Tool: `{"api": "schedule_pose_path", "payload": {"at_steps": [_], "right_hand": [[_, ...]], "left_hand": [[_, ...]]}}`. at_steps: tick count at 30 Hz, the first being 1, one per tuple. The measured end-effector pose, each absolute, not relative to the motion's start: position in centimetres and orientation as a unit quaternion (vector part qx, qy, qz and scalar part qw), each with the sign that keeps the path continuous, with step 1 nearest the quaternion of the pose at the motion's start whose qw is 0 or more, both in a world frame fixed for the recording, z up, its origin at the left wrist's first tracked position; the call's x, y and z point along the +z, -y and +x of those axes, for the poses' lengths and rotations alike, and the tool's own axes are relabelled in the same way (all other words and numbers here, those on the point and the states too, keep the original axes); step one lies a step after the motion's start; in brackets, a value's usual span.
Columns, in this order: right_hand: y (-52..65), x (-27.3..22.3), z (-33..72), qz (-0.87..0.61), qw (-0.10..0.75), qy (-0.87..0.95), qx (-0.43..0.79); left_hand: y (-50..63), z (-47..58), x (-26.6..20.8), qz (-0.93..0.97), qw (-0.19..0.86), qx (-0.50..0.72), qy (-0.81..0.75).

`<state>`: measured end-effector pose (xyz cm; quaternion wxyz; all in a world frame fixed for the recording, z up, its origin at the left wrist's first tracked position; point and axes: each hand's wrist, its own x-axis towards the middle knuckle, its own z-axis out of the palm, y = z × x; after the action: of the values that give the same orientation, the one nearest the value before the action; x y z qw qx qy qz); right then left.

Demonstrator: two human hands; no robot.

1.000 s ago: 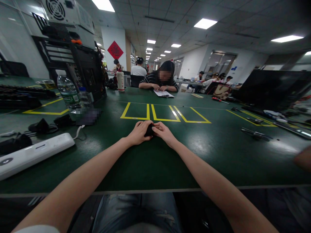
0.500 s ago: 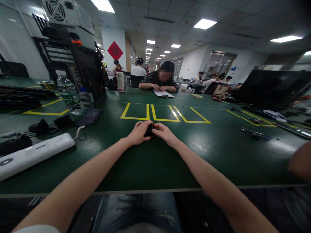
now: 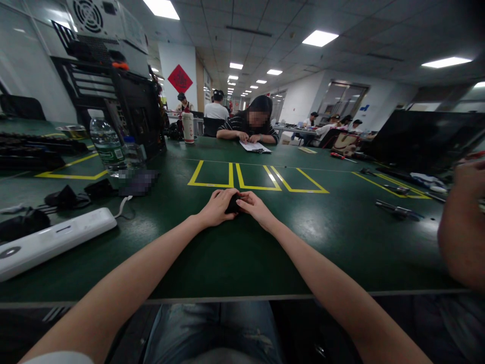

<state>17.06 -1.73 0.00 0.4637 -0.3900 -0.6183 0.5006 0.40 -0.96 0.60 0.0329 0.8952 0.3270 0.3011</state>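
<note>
One long white casing (image 3: 60,240), perhaps a power strip, at far left on the green tabletop (image 3: 242,263). Next along and farther back, a clear plastic water bottle (image 3: 108,146), just beside a smaller blue-capped bottle (image 3: 133,152). Then, near the middle, the left hand (image 3: 219,207), palm down, cupped around the left side of a small rounded black object (image 3: 232,203), with fingers bent over the far side and thumb along the near side. Mostly hidden between both hands, on or just above the tabletop, just short of the yellow tape outlines (image 3: 204,185); exact kind impossible to tell. Probably light, to judge by its small bulk. Likely stiff rather than soft, and perhaps smooth enough to slip from a shallow pinch. No visible sign of fragility. Best held by opposite sides, thumb near and fingers far, with little pressure from above. At the object's right side, the right hand (image 3: 253,206), thumb and fingertips drawn in against the edge. Farther right, well apart, a metal-ended hand tool (image 3: 390,206), possibly pliers. At the far right, another person's arm (image 3: 460,237).
</note>
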Motion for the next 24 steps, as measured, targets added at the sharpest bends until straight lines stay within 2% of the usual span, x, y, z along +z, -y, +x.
{"api": "schedule_pose_path", "payload": {"at_steps": [11, 24], "right_hand": [[1.81, 0.18, 17.47, -0.346, 0.461, 0.671, 0.466], [1.51, -0.26, 17.31, -0.401, 0.449, 0.643, 0.474]], "left_hand": [[0.81, 0.41, 0.49, 0.895, 0.019, 0.302, -0.327], [0.84, 0.44, 0.51, 0.893, 0.031, 0.302, -0.333]]}}
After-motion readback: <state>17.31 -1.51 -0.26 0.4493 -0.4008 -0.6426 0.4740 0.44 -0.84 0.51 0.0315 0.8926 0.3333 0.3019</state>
